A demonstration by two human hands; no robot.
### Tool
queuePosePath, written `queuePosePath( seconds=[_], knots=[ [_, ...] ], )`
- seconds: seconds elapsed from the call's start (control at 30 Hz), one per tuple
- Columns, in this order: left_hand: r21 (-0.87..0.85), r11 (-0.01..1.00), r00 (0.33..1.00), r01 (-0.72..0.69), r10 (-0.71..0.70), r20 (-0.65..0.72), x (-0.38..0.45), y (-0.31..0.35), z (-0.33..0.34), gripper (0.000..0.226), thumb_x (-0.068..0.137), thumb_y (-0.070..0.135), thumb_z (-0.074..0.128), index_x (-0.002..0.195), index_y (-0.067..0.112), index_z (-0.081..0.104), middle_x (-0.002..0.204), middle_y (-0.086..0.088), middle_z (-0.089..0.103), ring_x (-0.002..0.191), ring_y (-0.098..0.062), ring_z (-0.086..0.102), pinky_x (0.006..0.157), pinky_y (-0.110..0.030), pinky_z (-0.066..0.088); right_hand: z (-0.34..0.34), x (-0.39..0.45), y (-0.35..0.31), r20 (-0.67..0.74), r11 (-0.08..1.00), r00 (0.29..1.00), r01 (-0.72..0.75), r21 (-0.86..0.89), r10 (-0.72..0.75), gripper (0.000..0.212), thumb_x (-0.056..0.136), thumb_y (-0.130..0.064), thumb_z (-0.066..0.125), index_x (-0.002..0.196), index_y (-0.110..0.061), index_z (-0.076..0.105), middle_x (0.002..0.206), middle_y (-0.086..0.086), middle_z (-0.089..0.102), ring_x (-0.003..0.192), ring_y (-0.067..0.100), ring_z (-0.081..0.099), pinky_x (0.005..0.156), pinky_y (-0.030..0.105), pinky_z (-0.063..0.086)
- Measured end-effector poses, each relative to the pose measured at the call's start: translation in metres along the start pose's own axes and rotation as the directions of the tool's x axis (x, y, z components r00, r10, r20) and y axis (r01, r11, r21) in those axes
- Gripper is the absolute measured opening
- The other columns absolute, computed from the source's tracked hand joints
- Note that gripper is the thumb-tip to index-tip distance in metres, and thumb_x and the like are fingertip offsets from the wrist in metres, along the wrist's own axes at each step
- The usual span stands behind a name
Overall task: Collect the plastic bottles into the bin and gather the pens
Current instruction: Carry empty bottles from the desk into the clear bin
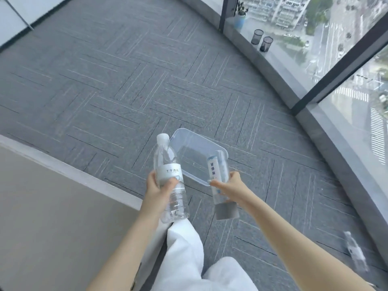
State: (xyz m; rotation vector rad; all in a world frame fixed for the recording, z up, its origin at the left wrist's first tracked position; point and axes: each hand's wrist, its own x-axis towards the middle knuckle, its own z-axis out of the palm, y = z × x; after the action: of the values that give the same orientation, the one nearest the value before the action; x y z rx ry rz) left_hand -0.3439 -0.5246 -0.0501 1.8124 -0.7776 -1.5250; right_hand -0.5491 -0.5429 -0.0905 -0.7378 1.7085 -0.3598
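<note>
Grey carpet-tile floor by curved glass wall. L hand fingers wrap a bottle; R hand fingers wrap another bottle over clear bin.

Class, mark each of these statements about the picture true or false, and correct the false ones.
1. The left hand holds a clear plastic water bottle with a white cap. True.
2. The right hand is empty. False: it grips a second clear labelled bottle, held cap down.
3. The clear plastic bin already holds several bottles. False: no bottle lies on its floor.
4. Two black mesh pen cups stand on the ledge by the window. True.
5. Another bottle lies on the grey carpet at lower right. True, though it is blurred.
</note>
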Motion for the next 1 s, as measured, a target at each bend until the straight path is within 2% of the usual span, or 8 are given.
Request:
queuePosePath(
  seconds=[0.17,0.27,0.4,0.6,0.7,0.8,0.93,1.0],
  knots=[
    [0.063,0.998,0.997,0.024,-0.02,-0.069,0.072,0.029,0.004,0.052,0.083,0.025,0.067,0.122,0.023,0.032,0.093,0.009,0.053,0.079,-0.007,0.057,0.062,-0.027,0.044,-0.007,0.06,-0.032,-0.043,0.992,0.999,-0.02,-0.128,0.014,0.06,0.078,-0.034,0.071,0.122,-0.012,0.036,0.105,0.001,0.052,0.086,0.016,0.054,0.064,0.029,0.044],
    [0.074,0.996,0.992,0.043,-0.034,-0.121,0.104,0.036,0.007,0.051,0.083,0.028,0.066,0.123,0.018,0.036,0.091,0.009,0.053,0.077,-0.007,0.056,0.065,-0.029,0.045,-0.01,0.095,-0.046,-0.058,0.966,0.998,0.006,-0.257,-0.021,0.062,0.079,-0.034,0.069,0.128,-0.011,0.038,0.109,0.003,0.053,0.084,0.017,0.054,0.055,0.026,0.038],
    [0.035,0.995,0.98,0.091,-0.083,-0.18,0.137,0.033,0.017,0.049,0.082,0.029,0.067,0.121,0.019,0.039,0.093,0.007,0.055,0.079,-0.009,0.058,0.071,-0.032,0.048,-0.014,0.144,-0.063,-0.065,0.93,0.997,0.001,-0.369,-0.027,0.064,0.079,-0.038,0.068,0.129,-0.011,0.04,0.12,0.009,0.05,0.089,0.022,0.054,0.063,0.03,0.041],
    [-0.004,0.984,0.954,0.18,-0.175,-0.243,0.178,0.013,0.044,0.05,0.083,0.027,0.066,0.124,0.015,0.04,0.105,-0.003,0.057,0.077,-0.011,0.058,0.056,-0.027,0.043,-0.015,0.217,-0.064,0.008,0.879,1.0,-0.007,-0.477,0.013,0.054,0.08,-0.037,0.067,0.12,-0.009,0.042,0.11,0.009,0.056,0.086,0.023,0.057,0.056,0.029,0.042],
    [-0.004,0.981,0.947,0.196,-0.191,-0.259,0.201,-0.002,0.059,0.053,0.084,0.028,0.064,0.128,0.016,0.037,0.095,0.006,0.056,0.076,-0.008,0.057,0.058,-0.026,0.042,-0.014,0.25,-0.054,0.031,0.876,0.997,-0.045,-0.48,0.068,0.06,0.081,-0.035,0.068,0.125,-0.009,0.035,0.109,0.007,0.056,0.092,0.024,0.06,0.065,0.033,0.047],
    [-0.011,0.977,0.943,0.213,-0.209,-0.26,0.221,-0.018,0.071,0.055,0.084,0.028,0.064,0.13,0.017,0.036,0.109,-0.002,0.058,0.082,-0.014,0.059,0.063,-0.027,0.046,-0.012,0.281,-0.044,0.031,0.86,0.995,-0.066,-0.506,0.095,0.06,0.081,-0.036,0.068,0.123,-0.008,0.035,0.109,0.009,0.057,0.095,0.025,0.061,0.077,0.039,0.053],
    [-0.034,0.97,0.934,0.241,-0.241,-0.264,0.236,-0.041,0.078,0.048,0.086,0.027,0.062,0.127,0.017,0.038,0.106,-0.001,0.058,0.082,-0.011,0.058,0.063,-0.027,0.045,-0.007,0.313,-0.042,0.031,0.829,0.998,-0.034,-0.558,0.062,0.053,0.085,-0.037,0.062,0.123,-0.007,0.041,0.097,0.005,0.055,0.081,0.021,0.056,0.052,0.027,0.042],
    [-0.026,0.966,0.93,0.256,-0.254,-0.266,0.24,-0.047,0.077,0.046,0.087,0.028,0.061,0.126,0.019,0.038,0.095,0.007,0.056,0.078,-0.006,0.057,0.059,-0.025,0.042,-0.004,0.325,-0.043,0.021,0.815,1.0,0.005,-0.579,0.008,0.055,0.085,-0.039,0.061,0.126,-0.007,0.044,0.098,0.006,0.058,0.08,0.021,0.056,0.057,0.029,0.045]
  ],
)
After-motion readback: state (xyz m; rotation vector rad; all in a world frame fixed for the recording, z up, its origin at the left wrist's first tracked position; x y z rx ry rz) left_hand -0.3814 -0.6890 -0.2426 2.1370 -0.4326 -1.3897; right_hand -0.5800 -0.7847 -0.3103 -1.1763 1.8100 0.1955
